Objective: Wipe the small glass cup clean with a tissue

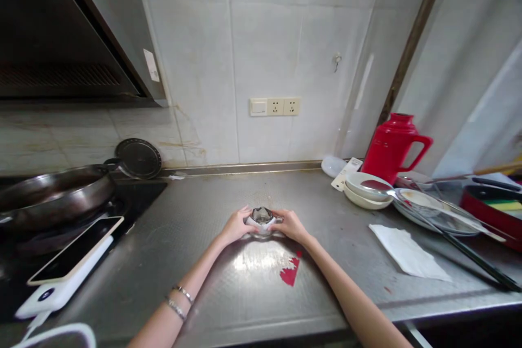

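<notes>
- Over the front edge of the bench point(228, 304), the left forearm point(204, 272) and right forearm point(345, 285) are being held out.
- Between the left hand point(237, 225) and right hand point(292, 224), a small clear dish point(263, 217) is being gripped by its opposite sides, fingers curled around it.
- By its look it is being judged as glass: fairly light, stiff, smooth, slippery if wet and breakable if knocked.
- The firmest hold is probably being given by both side walls, below the uneven rim.
- Nearer the camera than the right hand, a red patch point(290, 273) is being framed by the forearms.
- Sideways movement is being limited by the cooktop point(142, 196) well left of the left hand, and by bowls point(367, 202) and white paper point(408, 250) well right of the right hand; beyond both, by the wall point(204, 65).
</notes>
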Available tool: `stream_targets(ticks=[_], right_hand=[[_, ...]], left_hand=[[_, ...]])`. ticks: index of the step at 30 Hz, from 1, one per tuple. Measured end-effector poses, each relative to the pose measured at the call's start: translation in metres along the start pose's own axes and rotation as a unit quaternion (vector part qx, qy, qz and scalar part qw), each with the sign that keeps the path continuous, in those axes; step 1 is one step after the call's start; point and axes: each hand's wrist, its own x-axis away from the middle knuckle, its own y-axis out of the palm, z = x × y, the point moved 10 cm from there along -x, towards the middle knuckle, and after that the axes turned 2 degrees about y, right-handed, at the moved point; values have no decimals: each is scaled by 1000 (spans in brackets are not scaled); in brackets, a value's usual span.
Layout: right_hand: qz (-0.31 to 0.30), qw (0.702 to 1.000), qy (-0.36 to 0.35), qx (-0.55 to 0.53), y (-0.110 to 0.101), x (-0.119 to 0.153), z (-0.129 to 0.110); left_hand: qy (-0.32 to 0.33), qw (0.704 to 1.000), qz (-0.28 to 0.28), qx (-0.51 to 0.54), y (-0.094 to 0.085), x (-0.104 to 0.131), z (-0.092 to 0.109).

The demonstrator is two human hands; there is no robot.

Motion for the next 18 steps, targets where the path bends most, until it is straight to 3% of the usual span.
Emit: stream_targets(ticks=[8,18], right_hand=[[-20,997,-19,-68,7,-2,-3],[-30,999,-28,-10,7,-3,-3]], left_hand=[[20,999,-13,-45,-1,1,-4],[12,997,10,-72,0,3,-10]])
